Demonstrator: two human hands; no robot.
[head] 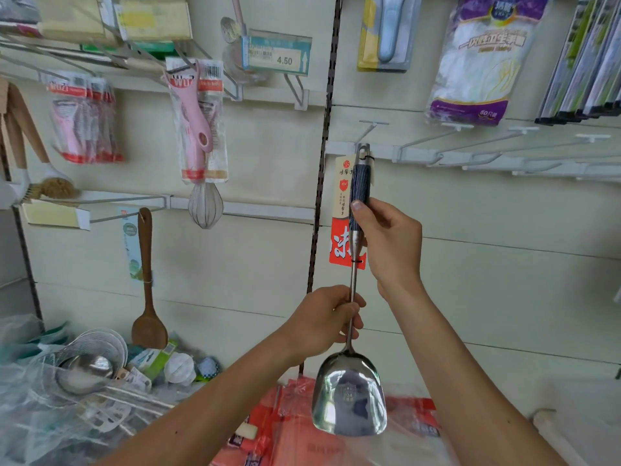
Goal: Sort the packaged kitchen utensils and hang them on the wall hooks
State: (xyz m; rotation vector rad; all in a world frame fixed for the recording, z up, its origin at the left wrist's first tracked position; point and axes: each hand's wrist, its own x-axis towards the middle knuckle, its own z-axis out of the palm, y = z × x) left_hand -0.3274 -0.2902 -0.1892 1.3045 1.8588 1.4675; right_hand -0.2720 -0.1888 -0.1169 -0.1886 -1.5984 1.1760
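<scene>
Both hands steady the spatula (349, 398) upright: left hand (327, 319) pinches its shaft, right hand (391, 243) fingers (361, 210) wrap the handle. Its hanging hole seems level with the wall hook (364, 134); next, thread it on.

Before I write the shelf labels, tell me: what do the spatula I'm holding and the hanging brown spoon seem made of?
The spatula: apparently polished stainless steel, mirror reflections on its blade; its grip is dark blue and grained, plastic or wood, unclear. The brown spoon: probably wood, matte, no shine.

Bare forearms (218, 398), left hand (324, 319), right hand (391, 245), short-trimmed thumbnails (357, 206)
</scene>
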